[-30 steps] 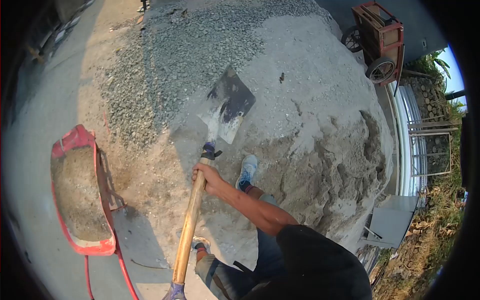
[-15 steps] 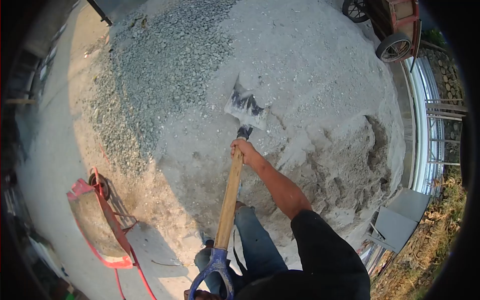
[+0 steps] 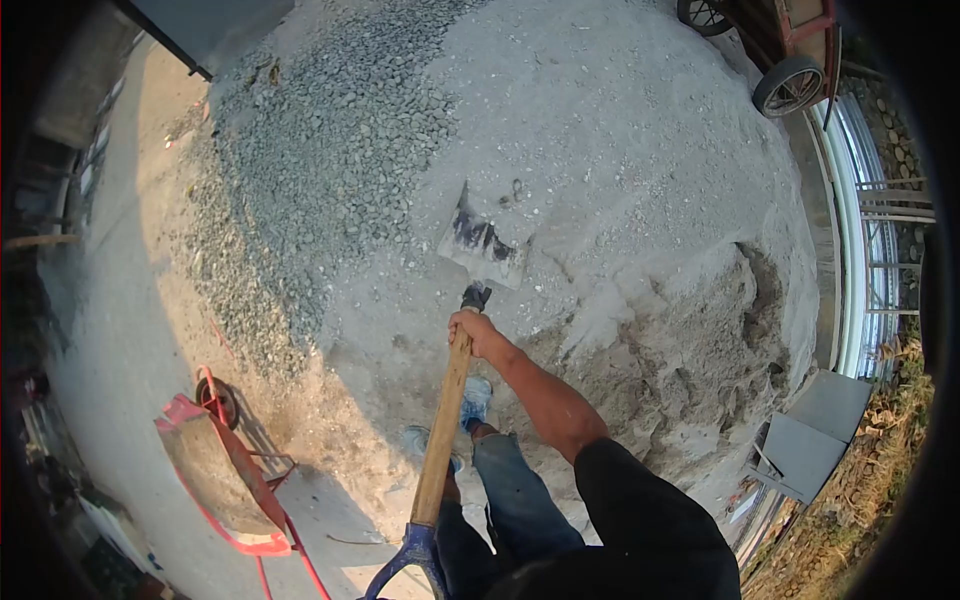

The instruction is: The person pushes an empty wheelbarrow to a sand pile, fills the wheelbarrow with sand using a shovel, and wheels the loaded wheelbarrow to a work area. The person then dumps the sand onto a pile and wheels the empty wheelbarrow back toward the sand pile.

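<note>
My right hand (image 3: 472, 332) is closed around the wooden shaft of a shovel (image 3: 441, 440), just below the blade's socket. The pale, worn blade (image 3: 483, 245) points away from me over the grey sand pile (image 3: 620, 160); whether it touches the sand I cannot tell. Dark patches and grey dust mark its face. The shaft slopes down to a blue D-shaped handle (image 3: 418, 550), whose lower part is cut off by the bottom edge of the view. My left hand does not show. My feet stand on the ground beside the shaft, one in a light blue shoe (image 3: 476, 402).
Crushed stone (image 3: 340, 130) lies left of the sand. At the lower left stands a red wheelbarrow (image 3: 225, 480) with sandy residue in its tray. A cart (image 3: 790, 60) is at the upper right. A grey metal box (image 3: 810, 435) sits at the right edge of the pile.
The shovel blade and my right hand have shifted slightly left and down in view. My left hand, partly visible at the blue handle before, is out of view. More of my feet shows.
</note>
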Demonstrator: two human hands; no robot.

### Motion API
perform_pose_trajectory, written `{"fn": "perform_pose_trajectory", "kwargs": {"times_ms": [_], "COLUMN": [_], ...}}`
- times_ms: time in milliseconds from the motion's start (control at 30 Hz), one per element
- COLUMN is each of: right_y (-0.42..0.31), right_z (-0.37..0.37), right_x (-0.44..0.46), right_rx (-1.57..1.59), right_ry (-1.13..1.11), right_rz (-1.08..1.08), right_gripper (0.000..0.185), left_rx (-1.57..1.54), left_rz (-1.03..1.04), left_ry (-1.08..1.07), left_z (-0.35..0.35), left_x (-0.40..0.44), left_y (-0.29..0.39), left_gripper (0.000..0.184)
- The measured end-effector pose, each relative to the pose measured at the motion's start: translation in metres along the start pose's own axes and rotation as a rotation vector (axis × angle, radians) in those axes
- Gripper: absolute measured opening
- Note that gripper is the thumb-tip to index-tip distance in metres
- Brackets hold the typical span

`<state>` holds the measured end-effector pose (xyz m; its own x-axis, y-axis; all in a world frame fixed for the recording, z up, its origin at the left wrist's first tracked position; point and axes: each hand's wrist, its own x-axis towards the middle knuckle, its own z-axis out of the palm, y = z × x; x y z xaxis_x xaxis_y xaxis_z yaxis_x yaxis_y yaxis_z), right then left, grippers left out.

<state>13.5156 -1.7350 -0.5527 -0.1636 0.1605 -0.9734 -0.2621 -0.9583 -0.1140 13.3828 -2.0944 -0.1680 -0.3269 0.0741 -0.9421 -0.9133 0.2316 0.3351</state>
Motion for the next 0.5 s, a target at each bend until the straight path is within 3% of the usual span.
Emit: {"fn": "perform_pose_trajectory", "kwargs": {"times_ms": [133,233,367,400,500], "right_y": [0.027,0.016,0.018,0.030,0.048], "right_z": [-0.016,-0.033,-0.036,-0.035,-0.028], "right_x": [0.027,0.061,0.082,0.081,0.076], "right_rx": [-0.104,-0.176,-0.144,-0.140,-0.083], "right_ry": [0.142,0.120,0.123,0.151,0.175], "right_rz": [-0.069,-0.195,-0.234,-0.262,-0.305], "right_gripper": [0.011,0.010,0.010,0.010,0.010], "left_rx": [0.122,0.103,-0.023,0.102,0.280], "left_rz": [0.155,0.249,0.311,0.351,0.458], "left_ry": [0.152,0.208,0.170,0.264,0.299], "left_z": [-0.057,-0.077,-0.089,-0.072,-0.110], "left_x": [0.088,0.170,0.230,0.223,0.233], "left_y": [-0.078,-0.126,-0.135,-0.129,-0.130], "left_gripper": [0.010,0.004,0.010,0.009,0.009]}}
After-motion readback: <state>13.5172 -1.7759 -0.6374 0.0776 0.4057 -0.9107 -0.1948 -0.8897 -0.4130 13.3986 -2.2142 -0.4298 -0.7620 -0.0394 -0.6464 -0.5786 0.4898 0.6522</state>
